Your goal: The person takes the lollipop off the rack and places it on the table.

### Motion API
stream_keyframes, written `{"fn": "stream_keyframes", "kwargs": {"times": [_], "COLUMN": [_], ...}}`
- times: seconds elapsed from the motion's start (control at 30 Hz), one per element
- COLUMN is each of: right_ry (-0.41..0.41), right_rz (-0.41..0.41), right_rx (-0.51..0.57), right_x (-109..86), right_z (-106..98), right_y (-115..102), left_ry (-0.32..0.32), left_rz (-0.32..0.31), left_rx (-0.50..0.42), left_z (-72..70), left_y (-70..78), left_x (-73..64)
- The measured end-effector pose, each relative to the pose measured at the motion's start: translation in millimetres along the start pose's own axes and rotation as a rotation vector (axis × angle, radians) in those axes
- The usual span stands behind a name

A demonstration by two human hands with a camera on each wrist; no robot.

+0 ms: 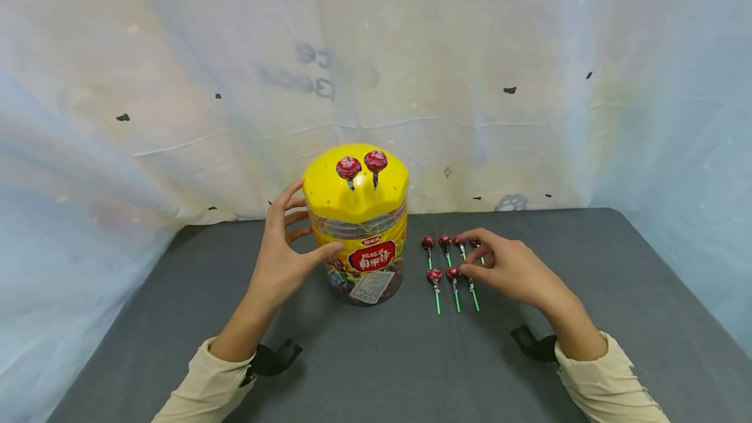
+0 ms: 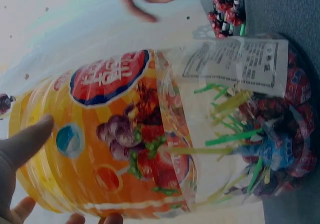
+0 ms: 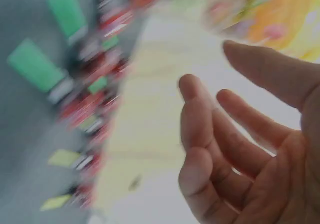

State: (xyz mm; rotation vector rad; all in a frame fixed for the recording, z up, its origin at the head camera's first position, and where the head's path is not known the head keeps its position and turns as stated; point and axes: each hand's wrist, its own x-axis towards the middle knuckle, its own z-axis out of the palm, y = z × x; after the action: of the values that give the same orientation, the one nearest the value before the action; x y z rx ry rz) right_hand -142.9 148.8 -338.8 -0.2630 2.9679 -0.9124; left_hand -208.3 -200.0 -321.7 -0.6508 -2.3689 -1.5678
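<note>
A clear plastic candy jar (image 1: 371, 256) with a yellow lid (image 1: 335, 194) and a fruit-printed label stands upright in the head view. My left hand (image 1: 282, 253) holds its left side, thumb on the front and fingers spread along the wall. In the left wrist view, lollipops with green and yellow sticks (image 2: 235, 136) show inside the jar (image 2: 125, 134). Two red-wrapped lollipops (image 1: 349, 167) stand in the lid. Just over two rows of lollipops (image 1: 434, 276) on the table hovers my right hand (image 1: 517, 269), fingers loosely bent, nothing between thumb and fingers (image 3: 240, 149). It hides part of the rows.
A dark grey table (image 1: 376, 371) carries everything. Behind it hangs a pale printed curtain (image 1: 411, 51), close to the table's far edge. Black straps (image 1: 273, 359) circle both wrists, below beige sleeves (image 1: 205, 384).
</note>
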Motion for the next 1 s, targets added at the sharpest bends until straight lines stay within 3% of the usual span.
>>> {"fn": "stream_keyframes", "kwargs": {"times": [0.17,0.33,0.57,1.0], "right_ry": [0.018,0.028,0.001,-0.04], "right_rz": [-0.089,-0.083,-0.078,-0.098], "right_rx": [0.117,0.201,0.193,0.239], "right_x": [3.2,10.1,16.1,20.4], "right_z": [-9.6,-11.0,-2.3,6.0], "right_y": [-42.9,-70.2,-72.6,-74.5], "left_ry": [-0.031,-0.047,-0.063,-0.062], "left_rz": [0.01,-0.003,0.0,0.012], "left_rx": [-0.027,-0.08,-0.149,-0.134], "left_z": [-1.5,-4.2,-7.5,-7.6], "left_y": [-2.8,-8.2,-13.4,-14.1], "left_x": [4.7,8.8,11.4,8.5]}}
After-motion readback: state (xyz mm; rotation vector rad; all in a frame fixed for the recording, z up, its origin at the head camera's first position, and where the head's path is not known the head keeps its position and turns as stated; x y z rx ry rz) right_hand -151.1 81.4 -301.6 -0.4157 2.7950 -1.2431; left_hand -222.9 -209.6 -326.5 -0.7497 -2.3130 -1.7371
